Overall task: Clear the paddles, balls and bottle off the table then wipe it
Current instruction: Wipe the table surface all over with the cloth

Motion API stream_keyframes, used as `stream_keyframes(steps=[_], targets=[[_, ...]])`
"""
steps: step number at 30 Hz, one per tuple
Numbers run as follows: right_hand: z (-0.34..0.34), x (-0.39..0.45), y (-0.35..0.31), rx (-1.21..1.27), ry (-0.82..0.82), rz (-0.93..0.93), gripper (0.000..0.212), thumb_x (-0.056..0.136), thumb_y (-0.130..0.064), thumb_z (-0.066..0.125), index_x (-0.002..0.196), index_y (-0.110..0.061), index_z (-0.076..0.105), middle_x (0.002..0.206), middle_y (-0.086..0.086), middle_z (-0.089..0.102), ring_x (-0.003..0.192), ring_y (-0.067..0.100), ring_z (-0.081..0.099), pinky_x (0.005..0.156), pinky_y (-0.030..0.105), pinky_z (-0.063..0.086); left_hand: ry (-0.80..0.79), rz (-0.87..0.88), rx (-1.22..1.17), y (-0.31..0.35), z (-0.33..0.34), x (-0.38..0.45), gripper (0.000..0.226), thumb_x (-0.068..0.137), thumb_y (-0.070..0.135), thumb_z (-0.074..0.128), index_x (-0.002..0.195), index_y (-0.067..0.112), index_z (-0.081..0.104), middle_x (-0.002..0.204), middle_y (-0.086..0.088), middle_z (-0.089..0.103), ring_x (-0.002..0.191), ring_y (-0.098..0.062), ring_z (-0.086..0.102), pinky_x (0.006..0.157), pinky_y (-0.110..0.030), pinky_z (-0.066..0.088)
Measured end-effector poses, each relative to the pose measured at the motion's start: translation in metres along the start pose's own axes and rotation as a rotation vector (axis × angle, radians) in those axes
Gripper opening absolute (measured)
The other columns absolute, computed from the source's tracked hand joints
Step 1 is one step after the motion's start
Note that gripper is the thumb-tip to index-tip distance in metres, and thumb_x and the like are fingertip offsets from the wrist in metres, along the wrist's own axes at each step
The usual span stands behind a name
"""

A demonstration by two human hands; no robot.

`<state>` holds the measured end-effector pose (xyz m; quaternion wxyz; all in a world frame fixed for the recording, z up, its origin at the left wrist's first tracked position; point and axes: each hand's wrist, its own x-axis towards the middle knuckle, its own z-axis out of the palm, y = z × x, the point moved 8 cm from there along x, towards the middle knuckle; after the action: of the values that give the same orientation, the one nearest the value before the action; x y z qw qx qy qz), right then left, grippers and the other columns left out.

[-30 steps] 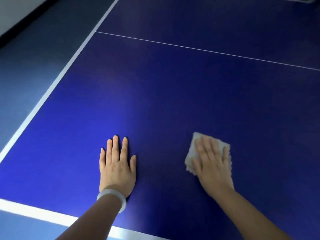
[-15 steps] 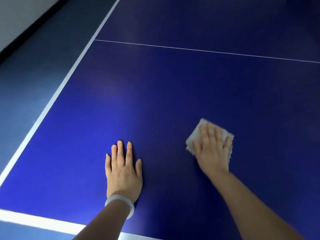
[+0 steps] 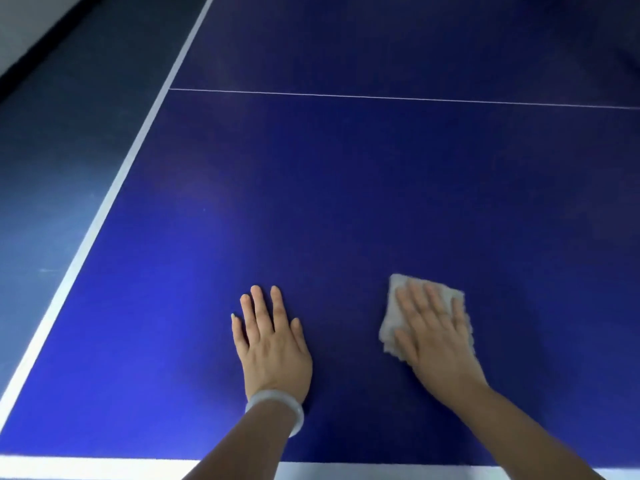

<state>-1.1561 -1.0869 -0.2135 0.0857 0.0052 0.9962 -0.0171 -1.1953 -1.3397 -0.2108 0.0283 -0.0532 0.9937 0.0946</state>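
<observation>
Fingers point(image 3: 256, 308) of the left hand point(image 3: 273, 348) lie straight and slightly fanned, flat on the blue table point(image 3: 311, 188) at about 6 o'clock in the head view, gripping nothing; the palm seems planted there as a prop so the person can lean over the top. A pale bangle point(image 3: 280, 408) circles that wrist. To its right, at roughly 5 o'clock, the right hand point(image 3: 436, 334) presses a folded grey cloth point(image 3: 391, 327) down under straight, close-set fingers, the cloth peeking out at the fingertips and on the thumb side; holding it flat, I judge, spreads pressure for wiping. No paddles, balls or bottle show on the visible surface, so clearing looks done here and wiping is in hand. White edge lines run from 7 to 11 o'clock and along the near edge
</observation>
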Motion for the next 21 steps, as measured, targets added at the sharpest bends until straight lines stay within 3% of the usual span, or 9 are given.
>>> stream_keyframes(steps=[2,4,6,9,11,13,15,18,21], targets=[[-0.007,0.009,0.031,0.087,0.014,0.326,0.063,0.099,-0.052,-0.001,0.156,-0.026,-0.007,0.165,-0.002,-0.005,0.151,0.018,-0.012,0.12,0.054,-0.007,0.004,0.003,-0.007,0.0,-0.001,-0.001,0.062,0.098,0.038,0.01,0.155,0.014,0.014,0.163,-0.012,0.01,0.151,-0.029,0.006,0.122,-0.049,0.006],[-0.012,0.015,0.017,0.16,0.031,0.501,0.064,0.099,-0.05,0.009,0.156,-0.025,-0.006,0.165,0.002,-0.005,0.151,0.022,-0.012,0.118,0.056,-0.011,0.007,0.004,-0.015,-0.001,0.0,-0.002,0.058,0.102,0.036,0.012,0.156,0.015,0.009,0.164,-0.011,0.006,0.151,-0.028,0.001,0.122,-0.048,0.002],[-0.011,0.015,-0.034,0.182,0.04,0.382,0.063,0.101,-0.048,0.016,0.157,-0.024,-0.002,0.165,0.003,-0.004,0.151,0.025,-0.011,0.117,0.057,-0.014,-0.007,0.006,-0.028,-0.002,0.0,-0.002,0.059,0.102,0.036,0.016,0.157,0.016,0.006,0.164,-0.01,0.001,0.151,-0.026,-0.005,0.122,-0.047,-0.003],[-0.001,-0.025,-0.113,0.086,0.046,-0.029,0.063,0.099,-0.047,0.023,0.157,-0.021,0.017,0.164,0.002,0.012,0.151,0.025,0.005,0.119,0.059,0.005,-0.037,0.042,-0.079,-0.002,-0.005,-0.002,0.059,0.102,0.033,0.022,0.156,0.019,0.004,0.164,-0.008,-0.004,0.151,-0.024,-0.011,0.121,-0.043,-0.009],[0.008,-0.055,-0.11,0.035,0.034,-0.147,0.062,0.1,-0.05,0.022,0.156,-0.022,0.022,0.163,0.0,0.019,0.151,0.022,0.011,0.118,0.056,0.012,-0.06,0.11,-0.178,-0.005,-0.012,-0.003,0.057,0.102,0.025,0.03,0.156,0.02,0.011,0.164,-0.006,-0.001,0.151,-0.022,-0.011,0.121,-0.038,-0.014],[0.01,-0.072,-0.074,0.001,0.054,-0.063,0.063,0.101,-0.053,0.012,0.154,-0.023,0.026,0.16,0.0,0.027,0.15,0.022,0.017,0.118,0.055,0.012,-0.085,0.217,-0.286,-0.016,-0.022,-0.006,0.055,0.1,0.016,0.04,0.153,0.018,0.025,0.164,-0.005,0.009,0.151,-0.022,-0.002,0.121,-0.032,-0.012],[0.007,-0.079,-0.03,0.044,0.067,0.193,0.07,0.098,-0.057,0.003,0.154,-0.023,0.026,0.16,0.002,0.028,0.149,0.023,0.02,0.119,0.055,0.008,-0.038,0.252,-0.321,-0.045,-0.036,-0.009,0.053,0.096,0.008,0.05,0.148,0.01,0.039,0.16,-0.011,0.022,0.15,-0.028,0.012,0.122,-0.034,-0.001],[0.013,-0.086,-0.019,0.172,0.074,0.553,0.066,0.092,-0.059,-0.004,0.151,-0.03,-0.004,0.165,0.001,0.008,0.152,0.02,-0.002,0.119,0.053,-0.008,0.083,0.125,-0.241,-0.108,-0.051,-0.005,0.051,0.091,0.006,0.06,0.14,-0.001,0.047,0.153,-0.023,0.032,0.145,-0.04,0.026,0.121,-0.046,0.014],[0.008,-0.07,-0.095,0.186,0.084,0.453,0.063,0.095,-0.055,0.002,0.153,-0.028,-0.003,0.164,0.004,0.007,0.152,0.023,-0.002,0.117,0.057,-0.009,0.078,-0.015,-0.146,-0.153,-0.055,0.008,0.057,0.097,0.022,0.053,0.147,0.001,0.037,0.157,-0.022,0.025,0.147,-0.039,0.018,0.121,-0.047,0.012]])
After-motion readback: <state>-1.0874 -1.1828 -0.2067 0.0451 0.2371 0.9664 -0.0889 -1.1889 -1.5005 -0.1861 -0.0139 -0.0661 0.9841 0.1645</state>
